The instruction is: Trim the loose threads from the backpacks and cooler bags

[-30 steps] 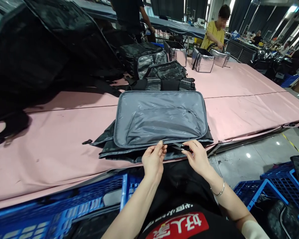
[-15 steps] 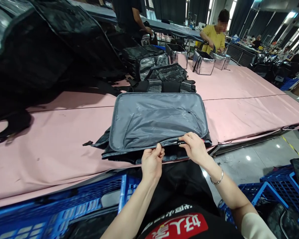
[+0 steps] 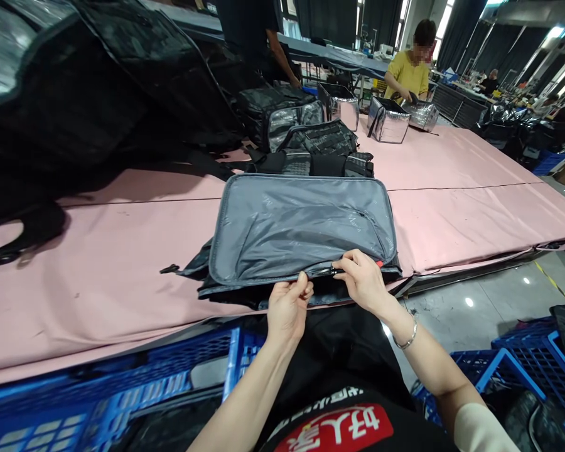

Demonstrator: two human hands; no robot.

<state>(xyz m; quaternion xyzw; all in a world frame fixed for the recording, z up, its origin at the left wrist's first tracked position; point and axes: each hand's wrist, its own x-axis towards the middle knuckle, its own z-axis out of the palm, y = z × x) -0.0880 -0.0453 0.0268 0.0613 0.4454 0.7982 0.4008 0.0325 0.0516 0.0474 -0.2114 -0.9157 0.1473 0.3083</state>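
A black backpack lies opened on the pink-covered table in front of me, its grey-lined flap (image 3: 301, 232) spread flat and facing up. My left hand (image 3: 289, 304) is closed, thumb and finger pinching the near edge of that lining. Just to its right, my right hand (image 3: 361, 279) is closed around a small tool with a red end (image 3: 380, 263). The tool's dark, shiny tip (image 3: 332, 270) points left at the same edge; the palm hides most of it, so its exact kind is unclear. Below the flap, the bag's dark opening is partly visible.
Black bags (image 3: 136, 94) are heaped at the left and behind the backpack. Silver-lined boxes (image 3: 390, 122) stand farther back, where a person in yellow (image 3: 407, 72) works. Blue crates (image 3: 233, 358) sit below the near table edge (image 3: 122, 351) and at lower right.
My right hand has shifted slightly left along the edge, and more of the tool's red end shows. My left hand keeps its pinch. The view has moved a little.
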